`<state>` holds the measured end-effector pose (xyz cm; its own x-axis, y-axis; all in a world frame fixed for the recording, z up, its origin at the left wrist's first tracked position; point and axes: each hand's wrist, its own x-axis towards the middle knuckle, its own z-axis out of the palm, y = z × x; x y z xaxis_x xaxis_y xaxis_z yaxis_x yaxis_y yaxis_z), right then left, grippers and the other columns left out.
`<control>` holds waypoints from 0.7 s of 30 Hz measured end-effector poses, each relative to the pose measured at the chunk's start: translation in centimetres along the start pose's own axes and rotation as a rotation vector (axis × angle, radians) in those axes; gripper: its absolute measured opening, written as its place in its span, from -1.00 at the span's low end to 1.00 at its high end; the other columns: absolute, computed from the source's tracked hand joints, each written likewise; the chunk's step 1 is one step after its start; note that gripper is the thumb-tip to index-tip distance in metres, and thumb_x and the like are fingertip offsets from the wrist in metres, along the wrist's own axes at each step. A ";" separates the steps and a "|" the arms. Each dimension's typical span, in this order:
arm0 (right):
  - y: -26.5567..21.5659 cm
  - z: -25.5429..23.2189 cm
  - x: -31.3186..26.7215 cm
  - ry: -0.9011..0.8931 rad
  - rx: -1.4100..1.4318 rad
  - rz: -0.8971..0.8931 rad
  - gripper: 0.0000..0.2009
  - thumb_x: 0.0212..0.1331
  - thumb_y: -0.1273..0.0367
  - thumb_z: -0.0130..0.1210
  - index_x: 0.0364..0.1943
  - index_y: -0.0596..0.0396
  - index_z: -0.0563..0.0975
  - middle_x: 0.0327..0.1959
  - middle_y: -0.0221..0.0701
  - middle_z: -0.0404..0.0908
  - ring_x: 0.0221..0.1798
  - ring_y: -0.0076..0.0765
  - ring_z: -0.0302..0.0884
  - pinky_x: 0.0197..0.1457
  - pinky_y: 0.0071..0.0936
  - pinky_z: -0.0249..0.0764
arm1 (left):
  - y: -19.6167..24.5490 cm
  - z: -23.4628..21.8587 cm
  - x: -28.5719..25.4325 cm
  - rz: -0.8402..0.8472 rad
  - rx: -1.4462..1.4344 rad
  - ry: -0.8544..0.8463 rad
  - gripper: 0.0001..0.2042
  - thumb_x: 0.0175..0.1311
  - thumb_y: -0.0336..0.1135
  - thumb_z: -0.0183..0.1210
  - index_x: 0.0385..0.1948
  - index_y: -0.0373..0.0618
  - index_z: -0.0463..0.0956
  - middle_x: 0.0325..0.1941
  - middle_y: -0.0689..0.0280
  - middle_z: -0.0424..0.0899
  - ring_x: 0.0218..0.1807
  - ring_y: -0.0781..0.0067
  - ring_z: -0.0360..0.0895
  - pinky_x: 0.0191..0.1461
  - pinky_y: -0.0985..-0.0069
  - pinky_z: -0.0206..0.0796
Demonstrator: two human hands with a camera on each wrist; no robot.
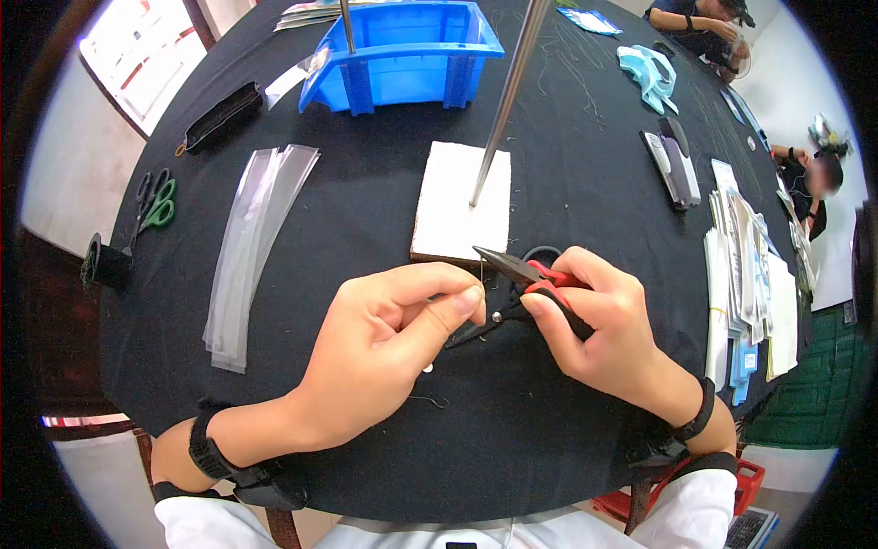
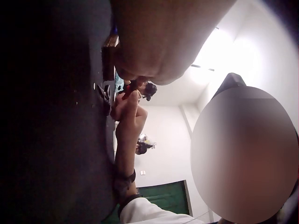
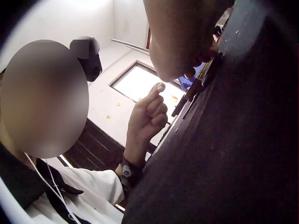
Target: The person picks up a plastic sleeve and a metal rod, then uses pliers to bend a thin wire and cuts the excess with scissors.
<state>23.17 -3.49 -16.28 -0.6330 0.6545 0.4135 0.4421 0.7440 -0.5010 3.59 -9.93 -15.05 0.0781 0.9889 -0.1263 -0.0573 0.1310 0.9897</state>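
My right hand (image 1: 604, 316) grips needle-nose pliers (image 1: 512, 265) by their red and black handles, the dark jaws pointing left. My left hand (image 1: 384, 343) pinches a thin yellowish strand (image 1: 482, 268) between thumb and curled forefinger, and the strand rises toward the pliers' tips. Below the two hands, a pair of black scissors (image 1: 497, 317) lies on the black cloth, partly hidden by the right hand. Just beyond the hands sits a white block (image 1: 457, 201) with a metal rod (image 1: 503, 119) standing on it. In the right wrist view the left hand (image 3: 149, 114) shows its curled fingers.
A blue bin (image 1: 402, 78) stands at the back. Clear plastic strips (image 1: 256, 265), a black pouch (image 1: 222, 117) and green-handled scissors (image 1: 157, 206) lie left. A stapler (image 1: 672, 165), light-blue mask (image 1: 649, 75) and stacked packets (image 1: 736, 265) lie right. Other people sit at the far right.
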 end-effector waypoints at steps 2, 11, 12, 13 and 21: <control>0.0 0.1 0.0 0.006 0.003 0.002 -0.84 -0.05 0.37 0.22 -0.58 0.19 0.56 -0.60 -0.33 0.41 -0.66 -0.30 0.38 -0.60 -0.45 0.30 | 0.0 0.1 -0.2 0.005 0.003 0.010 -0.83 0.29 -0.37 -0.01 -0.40 -0.28 0.48 -0.75 0.54 0.30 -0.76 0.86 0.08 -0.72 0.76 -0.20; 0.1 -0.2 0.4 0.073 0.033 -0.013 -0.85 -0.05 0.39 0.21 -0.57 0.20 0.56 -0.59 -0.34 0.41 -0.63 -0.34 0.37 -0.59 -0.49 0.27 | 0.6 0.5 -0.5 0.048 0.038 0.049 -0.82 0.30 -0.33 -0.03 -0.46 -0.21 0.43 -0.78 0.59 0.22 -0.77 0.87 0.03 -0.71 0.76 -0.23; -0.1 -0.3 0.4 0.074 0.062 0.010 -0.86 -0.03 0.40 0.20 -0.57 0.21 0.56 -0.59 -0.34 0.40 -0.62 -0.36 0.36 -0.58 -0.52 0.25 | 0.4 0.3 -0.4 0.058 0.070 0.082 -0.81 0.31 -0.33 -0.03 -0.48 -0.21 0.43 -0.78 0.59 0.21 -0.77 0.87 0.03 -0.71 0.76 -0.24; -0.2 -0.4 0.4 0.074 0.063 0.004 -0.86 -0.03 0.40 0.20 -0.57 0.21 0.56 -0.58 -0.33 0.40 -0.62 -0.36 0.36 -0.58 -0.52 0.25 | 0.2 0.0 -0.1 0.067 0.102 0.117 -0.80 0.31 -0.32 -0.03 -0.49 -0.20 0.42 -0.78 0.60 0.21 -0.76 0.87 0.03 -0.70 0.76 -0.24; -0.2 -0.4 0.2 0.076 0.041 -0.002 -0.85 -0.01 0.39 0.19 -0.57 0.21 0.56 -0.58 -0.33 0.39 -0.63 -0.37 0.35 -0.59 -0.52 0.23 | -0.1 -0.2 -0.1 0.104 0.037 0.035 -0.77 0.30 -0.29 -0.04 -0.53 -0.19 0.43 -0.72 0.57 0.28 -0.71 0.88 0.06 -0.66 0.77 -0.20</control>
<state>23.18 -3.41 -15.83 -0.5829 0.6626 0.4703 0.4138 0.7402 -0.5299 3.41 -9.98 -15.11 0.0385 0.9990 -0.0243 -0.0266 0.0253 0.9993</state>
